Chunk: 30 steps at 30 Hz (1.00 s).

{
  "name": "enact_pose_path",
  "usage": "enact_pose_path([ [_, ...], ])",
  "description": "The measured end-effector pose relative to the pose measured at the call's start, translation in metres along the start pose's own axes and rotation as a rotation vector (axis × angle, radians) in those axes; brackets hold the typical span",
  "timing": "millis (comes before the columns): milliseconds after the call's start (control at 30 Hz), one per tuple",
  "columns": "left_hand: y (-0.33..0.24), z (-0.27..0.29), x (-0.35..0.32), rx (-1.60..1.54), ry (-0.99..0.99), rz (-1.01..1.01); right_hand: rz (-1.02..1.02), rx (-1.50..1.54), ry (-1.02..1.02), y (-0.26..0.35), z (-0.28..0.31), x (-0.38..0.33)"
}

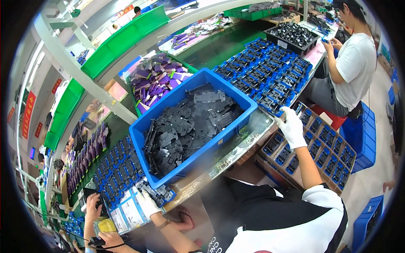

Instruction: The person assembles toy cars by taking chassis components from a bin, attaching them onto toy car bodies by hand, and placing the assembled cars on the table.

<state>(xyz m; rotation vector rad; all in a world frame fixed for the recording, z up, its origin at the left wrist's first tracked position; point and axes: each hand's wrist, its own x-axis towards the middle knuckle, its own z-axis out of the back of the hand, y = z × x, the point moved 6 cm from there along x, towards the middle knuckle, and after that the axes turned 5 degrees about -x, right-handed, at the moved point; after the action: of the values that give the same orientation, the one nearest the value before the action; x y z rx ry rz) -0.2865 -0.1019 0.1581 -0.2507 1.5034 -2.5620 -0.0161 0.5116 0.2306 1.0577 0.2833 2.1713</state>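
"What are you seeing?"

"A big, smooth blue plastic tub (211,149) is sitting mid-frame, holding flat, bumpy black plates (202,122). A brown box (274,165) with little square spaces is lying at the right."

"And the hands?"

"The right hand (292,130), in a white cloth glove, is reaching out right of the middle, fingers partly spread. The left hand (148,204) is pointing up at the lower left; I can't tell its grip."

"Where are the blue-and-black parts?"

"One bunch (270,71) is lying just above the right hand; one part (162,193) is lying just beside the left."
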Motion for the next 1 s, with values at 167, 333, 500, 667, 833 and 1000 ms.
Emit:
enact_pose_path([
  [167,0.012,0.010,0.008,0.242,-0.063,-0.120,0.034,0.074,0.146,-0.011,-0.033,0.005],
  [333,-0.008,0.015,-0.014,0.065,-0.442,-0.203,0.081,0.026,0.091,0.012,0.016,0.021],
  [500,-0.128,0.000,-0.132,-0.888,-0.468,-0.124,0.245,0.218,0.085,0.102,0.077,0.029],
  [667,-0.213,-0.122,-0.188,-1.514,0.659,0.152,0.465,0.403,0.471,0.185,0.068,-0.002],
  [833,-0.203,-0.157,-0.184,-1.711,0.734,0.360,0.701,0.394,1.020,0.249,0.026,-0.052],
  [1000,-0.173,-0.120,-0.173,-1.766,0.415,0.472,0.834,0.541,0.584,0.262,0.018,0.006],
])
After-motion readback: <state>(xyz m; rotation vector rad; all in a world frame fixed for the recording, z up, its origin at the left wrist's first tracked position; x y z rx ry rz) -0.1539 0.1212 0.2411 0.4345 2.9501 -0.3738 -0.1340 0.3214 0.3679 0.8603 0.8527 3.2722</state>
